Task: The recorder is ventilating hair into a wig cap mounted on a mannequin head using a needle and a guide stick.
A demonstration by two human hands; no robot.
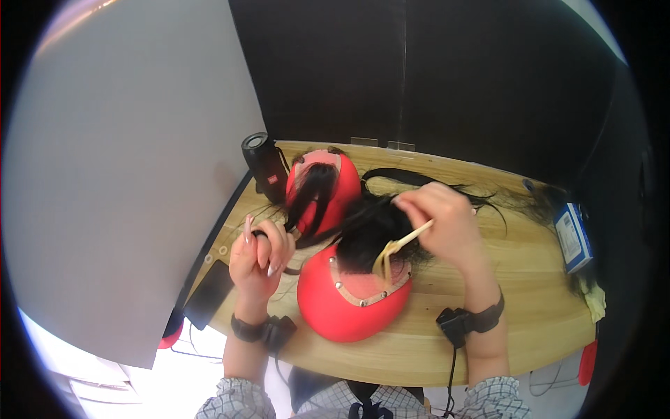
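Note:
A red dome-shaped wig block [342, 314] sits on the table in front of me. Pinned along its near edge is a pinkish mesh wig cap [357, 285], with a mass of black hair [370, 241] over its far part. My right hand [447, 223] grips a thin pale stick tool [416, 234] above the cap; a tan band-like loop hangs from its lower end. The tool's tip is too blurred to make out. My left hand [262, 255], left of the block, is closed on a strand of black hair [317, 241] that stretches right toward the hair mass.
Behind stands a second red wig block [342, 185] with mesh and dark hair. A black cylindrical speaker [264, 167] is beside it. A long black hair bundle [398, 177] lies at the back. A dark phone-like slab [209, 295] lies left; a blue-white box [574, 237] stands right.

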